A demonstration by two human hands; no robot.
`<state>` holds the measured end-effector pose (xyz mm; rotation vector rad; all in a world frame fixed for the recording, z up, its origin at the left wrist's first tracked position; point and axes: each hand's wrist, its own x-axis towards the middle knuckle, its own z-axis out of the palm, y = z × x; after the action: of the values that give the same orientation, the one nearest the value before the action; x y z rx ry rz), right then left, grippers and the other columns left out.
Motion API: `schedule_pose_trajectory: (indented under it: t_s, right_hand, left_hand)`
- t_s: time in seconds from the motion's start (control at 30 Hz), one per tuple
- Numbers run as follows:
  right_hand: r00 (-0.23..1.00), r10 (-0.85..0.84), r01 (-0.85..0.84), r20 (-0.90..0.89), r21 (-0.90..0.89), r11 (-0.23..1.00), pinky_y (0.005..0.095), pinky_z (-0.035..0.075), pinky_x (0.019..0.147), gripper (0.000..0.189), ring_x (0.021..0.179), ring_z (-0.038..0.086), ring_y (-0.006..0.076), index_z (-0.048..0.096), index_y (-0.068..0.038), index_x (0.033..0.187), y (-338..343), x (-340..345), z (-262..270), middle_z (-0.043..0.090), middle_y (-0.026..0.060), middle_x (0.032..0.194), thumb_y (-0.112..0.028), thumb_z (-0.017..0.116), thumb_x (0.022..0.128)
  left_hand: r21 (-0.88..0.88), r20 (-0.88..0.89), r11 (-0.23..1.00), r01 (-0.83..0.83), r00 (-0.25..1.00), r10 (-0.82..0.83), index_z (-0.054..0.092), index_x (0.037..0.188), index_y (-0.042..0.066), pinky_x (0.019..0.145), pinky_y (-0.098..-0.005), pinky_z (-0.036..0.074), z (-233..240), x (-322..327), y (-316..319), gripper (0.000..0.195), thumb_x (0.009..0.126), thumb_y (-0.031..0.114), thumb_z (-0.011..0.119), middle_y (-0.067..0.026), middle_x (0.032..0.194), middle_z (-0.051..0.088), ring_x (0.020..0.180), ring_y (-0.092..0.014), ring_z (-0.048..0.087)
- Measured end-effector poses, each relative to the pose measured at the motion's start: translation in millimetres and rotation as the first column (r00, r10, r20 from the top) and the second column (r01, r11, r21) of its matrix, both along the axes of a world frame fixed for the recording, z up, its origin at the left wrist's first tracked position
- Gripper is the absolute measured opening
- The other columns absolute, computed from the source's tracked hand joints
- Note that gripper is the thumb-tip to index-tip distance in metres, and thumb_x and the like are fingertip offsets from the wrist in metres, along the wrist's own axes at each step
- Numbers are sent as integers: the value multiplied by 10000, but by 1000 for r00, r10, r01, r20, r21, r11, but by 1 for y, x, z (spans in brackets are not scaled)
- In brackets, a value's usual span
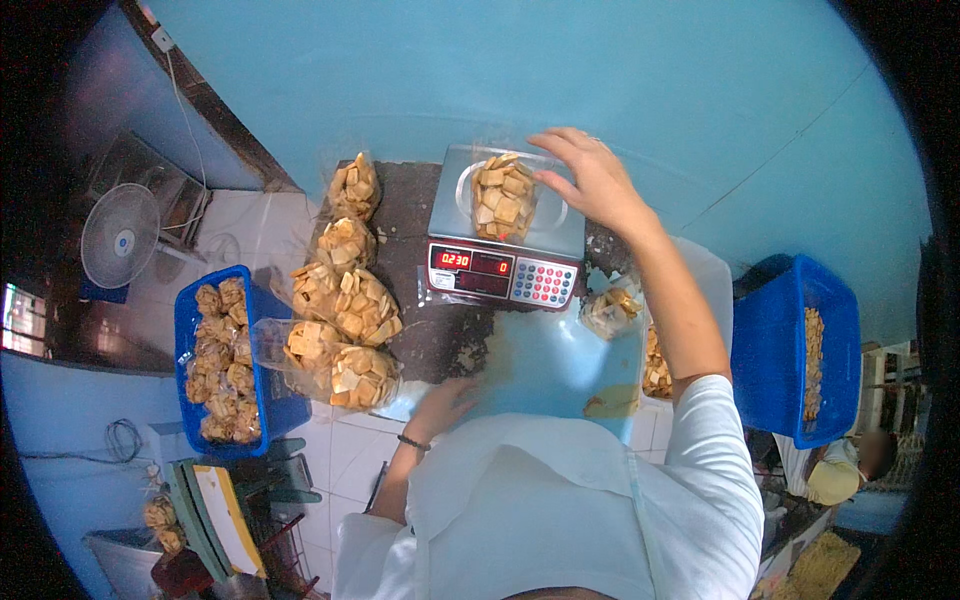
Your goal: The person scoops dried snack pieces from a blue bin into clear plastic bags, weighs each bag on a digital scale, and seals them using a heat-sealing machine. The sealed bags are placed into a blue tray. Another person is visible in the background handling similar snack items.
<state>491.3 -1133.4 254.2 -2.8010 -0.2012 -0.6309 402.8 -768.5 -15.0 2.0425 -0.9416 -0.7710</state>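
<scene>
A clear plastic bag of square, golden crackers or chips (504, 196) stands on the steel pan of a digital weighing scale (504, 274). Beside the bag's upper right is my right hand (589, 176), thumb and fingers apart; any contact with the clear film is hard to make out. Red digits glow on the scale's display. My left hand (444, 409), slightly blurred, is low at the table's near edge with nothing visible in it. Several filled bags (364, 304) are grouped along the table's left side. A smaller, partly filled plastic bag (611, 309) lies right of the scale.
A blue crate (266, 360) packed with filled bags stands at left, another blue crate (836, 360) with loose pieces at right. A pale container (709, 281) with pieces sits under my right arm. A fan (120, 236) stands far left. Another person (836, 472) is at lower right.
</scene>
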Motion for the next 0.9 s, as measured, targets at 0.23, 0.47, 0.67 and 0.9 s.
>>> schedule_pose_trajectory:
  t_s: [0.23, 0.47, 0.67, 0.9]
  right_hand:
    - [998, -52, 55, 21, -175, 983, 452, 438, 929, 330, 1087, 609, 328, 675, -89, 1161, 26, 31, -17, 667, 132, 1131, -256, 695, 878]
    - [993, 114, -116, -25, -187, 976, 424, 424, 829, 140, 903, 658, 285, 714, -108, 923, 50, 27, -13, 691, 85, 914, -197, 626, 859]
    - [941, 333, -340, -66, -202, 919, 409, 483, 780, 131, 887, 656, 280, 702, -120, 955, 93, 18, -16, 673, 64, 873, -177, 631, 862]
    - [724, 603, -667, -334, -116, 736, 434, 534, 758, 145, 892, 679, 297, 692, -90, 933, 184, -9, -92, 693, 76, 930, -179, 603, 859]
  left_hand:
    - [-4, -73, 1000, 16, 997, -17, 624, 1267, 44, 1006, -428, 464, 15, -4, 1, 411, 906, 240, 647, -179, 1271, 635, 1173, -367, 583]
    - [-115, -12, 992, 53, 998, -54, 619, 1284, 46, 1001, -418, 467, 25, -1, -3, 416, 925, 254, 657, -176, 1269, 637, 1151, -348, 600]
    - [-200, -67, 978, 57, 995, -72, 550, 1379, 69, 1044, -423, 447, 40, -5, -1, 509, 933, 286, 663, -169, 1361, 582, 1194, -333, 583]
    - [-112, -447, 961, -251, 877, 177, 488, 1417, 57, 1023, -400, 462, 13, 11, 7, 576, 924, 284, 681, -208, 1378, 542, 1211, -309, 577]
